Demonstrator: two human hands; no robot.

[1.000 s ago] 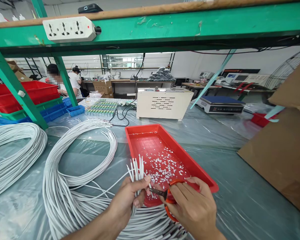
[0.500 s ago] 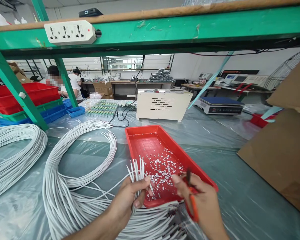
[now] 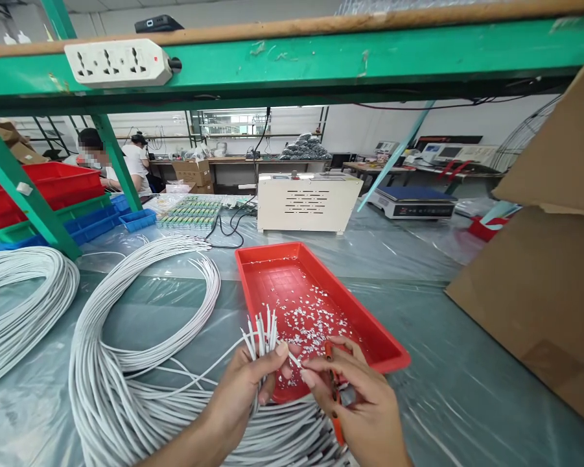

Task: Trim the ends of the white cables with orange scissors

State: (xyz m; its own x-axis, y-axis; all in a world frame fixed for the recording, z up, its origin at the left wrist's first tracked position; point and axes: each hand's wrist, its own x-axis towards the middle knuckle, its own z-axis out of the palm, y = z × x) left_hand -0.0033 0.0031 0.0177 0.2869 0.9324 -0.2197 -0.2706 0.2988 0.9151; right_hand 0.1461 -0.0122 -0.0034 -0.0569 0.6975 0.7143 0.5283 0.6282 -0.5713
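My left hand [image 3: 245,383] is closed round a bunch of white cables [image 3: 258,334], their cut ends sticking up past the thumb. One cable end slants out to the right from that grip. At its tip are the fingers of my right hand [image 3: 364,395], which is wrapped round orange-handled wire cutters [image 3: 337,395]; the jaws are mostly hidden by my fingers. Beneath both hands lies a red tray [image 3: 382,337] with many small white scraps [image 3: 315,318] in it. More white cables [image 3: 282,434] spread below my hands, their ends toward the right.
Coils of white cable [image 3: 92,324] cover the left of the bench. Behind the tray stand a cream metal box [image 3: 306,204] and a scale [image 3: 411,202]. Cardboard [image 3: 539,311] rises at right. A green shelf beam [image 3: 296,58] crosses overhead. Two people sit in the background.
My right hand has moved left with the wire cutters, up to the slanting cable end. My left hand keeps its grip on the bunch. The whole view has shifted slightly.
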